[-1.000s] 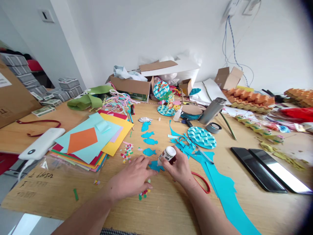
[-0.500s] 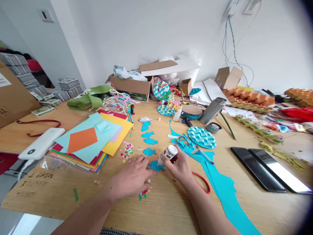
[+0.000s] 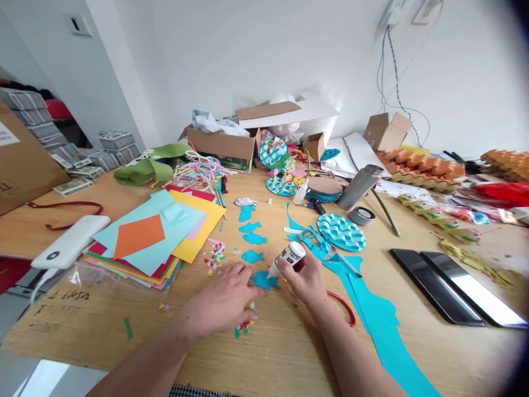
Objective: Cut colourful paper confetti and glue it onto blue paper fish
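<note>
My right hand point(image 3: 306, 283) grips a small white glue bottle point(image 3: 289, 257), tilted with its nozzle down onto a blue paper fish point(image 3: 264, 280) lying on the wooden table point(image 3: 289, 353). My left hand point(image 3: 223, 300) lies flat on the table, its fingertips pressing the left edge of that fish. Several more blue paper fish point(image 3: 252, 238) lie in a row beyond it. Small coloured paper bits point(image 3: 243, 326) sit under my left hand.
A stack of coloured paper sheets point(image 3: 152, 237) lies to the left, with a white device point(image 3: 70, 242) beside it. Red-handled scissors point(image 3: 343, 306) and long blue paper offcuts point(image 3: 372, 314) lie right of my wrist. Two dark phones point(image 3: 454, 284), a steel flask point(image 3: 357, 187), tape and boxes fill the back.
The glue bottle has tipped further over, its base swinging up and right while the nozzle stays at the fish. My left hand has not moved.
</note>
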Motion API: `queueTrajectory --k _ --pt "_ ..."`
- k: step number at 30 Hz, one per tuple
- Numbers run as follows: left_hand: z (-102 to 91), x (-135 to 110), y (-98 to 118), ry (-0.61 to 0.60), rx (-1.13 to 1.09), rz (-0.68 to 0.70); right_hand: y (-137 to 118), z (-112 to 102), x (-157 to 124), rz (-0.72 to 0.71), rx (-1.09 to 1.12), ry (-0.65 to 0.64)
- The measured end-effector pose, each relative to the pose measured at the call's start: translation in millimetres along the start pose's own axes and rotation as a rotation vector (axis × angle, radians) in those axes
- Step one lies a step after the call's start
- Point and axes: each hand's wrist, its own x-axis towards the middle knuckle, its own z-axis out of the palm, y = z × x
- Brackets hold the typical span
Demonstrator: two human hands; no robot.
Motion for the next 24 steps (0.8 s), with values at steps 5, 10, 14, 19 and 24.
queueTrajectory --k 5,10,14,19,24 --pt "1.0 -0.3 -0.9 0.010 -0.011 -0.005 4.4 -1.5 1.5 0.030 0.032 0.020" --pt "-0.1 -0.5 0.1 0.006 -0.012 -0.011 7.0 -1.5 1.2 0.041 0.046 0.010" --pt "-0.8 -0.4 0.6 0.004 -0.010 -0.006 6.1 -0.5 0.5 0.036 0.031 0.001" --pt "-2.9 -0.4 1.5 -0.008 -0.006 -0.011 1.1 0.9 0.1 -0.004 0.007 -0.027" --pt "-2.9 -0.5 2.0 -0.005 -0.008 -0.001 -2.5 1.2 -0.6 -0.038 -0.065 -0.032"
